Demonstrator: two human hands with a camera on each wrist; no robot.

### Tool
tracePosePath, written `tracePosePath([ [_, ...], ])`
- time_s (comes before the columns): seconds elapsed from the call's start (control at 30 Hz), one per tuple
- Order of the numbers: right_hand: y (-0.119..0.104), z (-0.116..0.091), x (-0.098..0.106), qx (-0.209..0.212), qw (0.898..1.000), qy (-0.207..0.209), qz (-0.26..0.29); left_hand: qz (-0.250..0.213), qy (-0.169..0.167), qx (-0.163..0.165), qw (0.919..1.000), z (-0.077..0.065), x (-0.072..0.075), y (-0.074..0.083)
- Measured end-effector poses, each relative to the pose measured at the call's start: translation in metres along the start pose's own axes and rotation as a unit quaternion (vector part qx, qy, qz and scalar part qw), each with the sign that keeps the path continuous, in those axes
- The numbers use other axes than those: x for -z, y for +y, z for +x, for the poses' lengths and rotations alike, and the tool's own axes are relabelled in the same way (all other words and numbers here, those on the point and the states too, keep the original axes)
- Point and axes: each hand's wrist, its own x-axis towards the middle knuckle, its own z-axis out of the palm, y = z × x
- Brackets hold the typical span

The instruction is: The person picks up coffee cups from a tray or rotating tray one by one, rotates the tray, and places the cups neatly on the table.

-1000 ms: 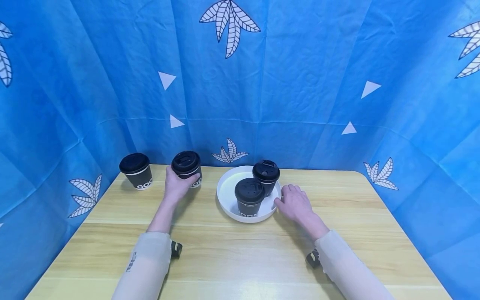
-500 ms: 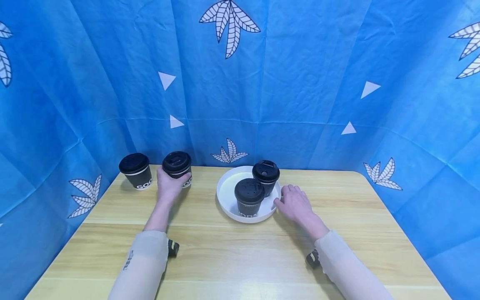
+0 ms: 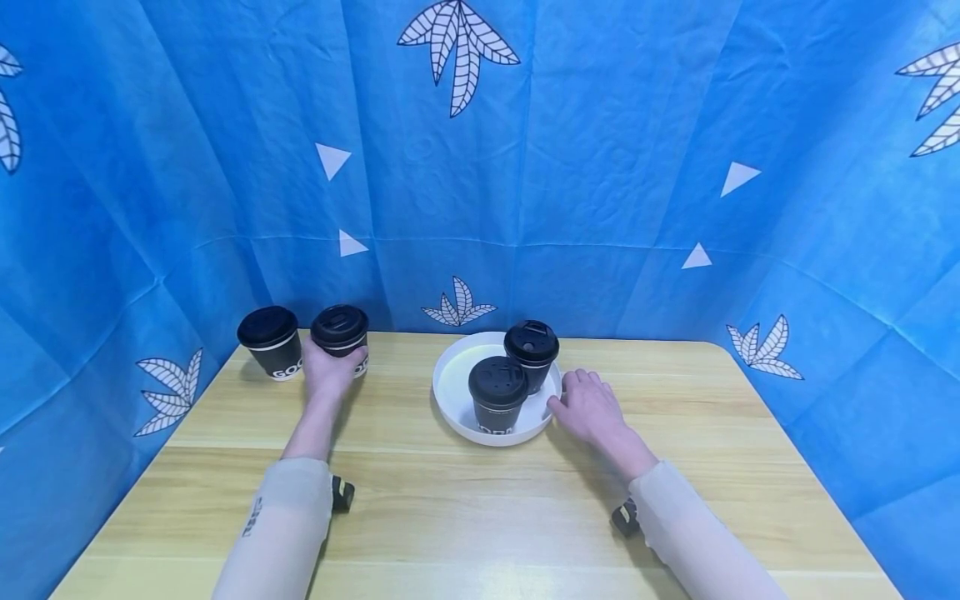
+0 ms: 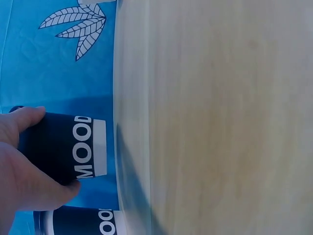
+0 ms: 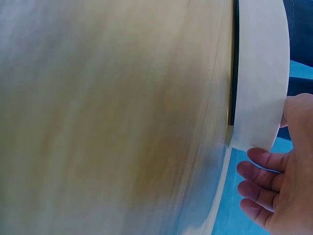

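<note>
In the head view my left hand (image 3: 327,371) grips a black lidded paper coffee cup (image 3: 341,333), thumb on its near side. The left wrist view shows this cup (image 4: 63,147) upright, its white base slightly above the tabletop. Just left of it stands a second lidded coffee cup (image 3: 272,343), partly visible below the held one in the left wrist view. My right hand (image 3: 590,406) pinches the right rim of a round white tray (image 3: 455,400), with thumb inside and fingers outside. Two more lidded cups stand in the tray, a front cup (image 3: 498,396) and a back cup (image 3: 534,354).
A pale wooden table (image 3: 480,517) carries everything. Its far edge meets a blue curtain (image 3: 600,167) with white leaf prints, which also hangs along both sides. Bare wood lies between the held cup and the tray.
My left hand has moved left with its coffee cup, narrowing the gap to the leftmost cup. My right hand, the tray and the cups in it stay where they were.
</note>
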Motion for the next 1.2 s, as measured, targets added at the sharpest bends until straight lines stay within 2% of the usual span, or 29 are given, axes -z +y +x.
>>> tracePosePath([
  [0.3,0.000,0.000,0.000,-0.004,1.000,0.000,0.005,0.025,0.016,0.029,0.9992,0.007,0.005,-0.002],
  [0.63,-0.002,-0.002,0.001,-0.007,1.000,0.000,0.008,0.025,0.030,0.051,0.9979,0.010,0.008,-0.006],
  [1.2,-0.002,-0.001,0.001,-0.011,1.000,0.000,0.008,0.050,0.040,0.049,0.9967,0.012,0.011,-0.005],
])
